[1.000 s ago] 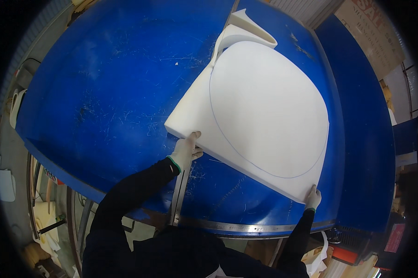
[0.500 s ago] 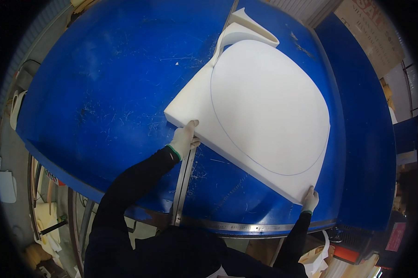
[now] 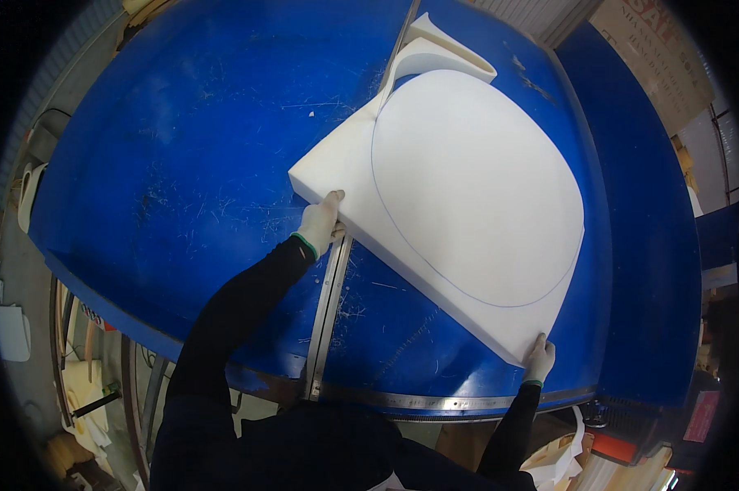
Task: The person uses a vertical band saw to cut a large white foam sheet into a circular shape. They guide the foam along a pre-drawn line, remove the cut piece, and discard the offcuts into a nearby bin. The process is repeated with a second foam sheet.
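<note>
Foam (image 3: 476,196), on the blue table (image 3: 181,164), mostly right of the metal rail (image 3: 328,319). Pinched at the near corner by the right hand (image 3: 539,362), thumb on top; grasped on the left part of the near edge by the left hand (image 3: 319,227), beside the rail. Could skew or buckle if pushed harder at one end than the other; might catch on the rail if pressed down. Farther off, at the curled strip (image 3: 427,61) apparently joined on, could snag or tear if dragged.
</note>
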`<state>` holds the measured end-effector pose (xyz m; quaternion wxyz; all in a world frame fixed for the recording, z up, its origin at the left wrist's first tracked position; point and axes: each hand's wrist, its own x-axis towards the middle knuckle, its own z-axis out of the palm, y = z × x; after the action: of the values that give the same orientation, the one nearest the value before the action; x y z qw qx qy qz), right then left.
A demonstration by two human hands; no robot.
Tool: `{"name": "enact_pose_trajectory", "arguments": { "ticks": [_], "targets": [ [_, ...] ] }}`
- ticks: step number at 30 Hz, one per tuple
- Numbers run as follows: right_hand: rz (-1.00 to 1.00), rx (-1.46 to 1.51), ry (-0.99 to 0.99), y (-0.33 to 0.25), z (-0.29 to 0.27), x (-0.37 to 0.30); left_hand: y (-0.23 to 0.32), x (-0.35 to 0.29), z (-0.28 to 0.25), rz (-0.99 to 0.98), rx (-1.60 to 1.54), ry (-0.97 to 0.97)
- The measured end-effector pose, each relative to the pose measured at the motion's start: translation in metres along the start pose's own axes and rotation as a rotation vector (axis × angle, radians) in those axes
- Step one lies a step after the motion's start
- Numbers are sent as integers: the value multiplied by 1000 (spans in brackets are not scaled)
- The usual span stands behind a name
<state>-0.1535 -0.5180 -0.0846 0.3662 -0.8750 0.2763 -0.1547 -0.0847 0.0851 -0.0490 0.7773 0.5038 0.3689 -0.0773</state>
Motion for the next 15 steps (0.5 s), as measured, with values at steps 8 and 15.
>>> {"name": "enact_pose_trajectory", "arguments": {
  "ticks": [8, 15],
  "targets": [
    [37, 30, -42, -33, 5, -41, 15, 28, -3, 38, 20, 61],
    [54, 20, -72, -34, 5, -60, 31, 45, 0, 67, 44, 82]
  ]
}}
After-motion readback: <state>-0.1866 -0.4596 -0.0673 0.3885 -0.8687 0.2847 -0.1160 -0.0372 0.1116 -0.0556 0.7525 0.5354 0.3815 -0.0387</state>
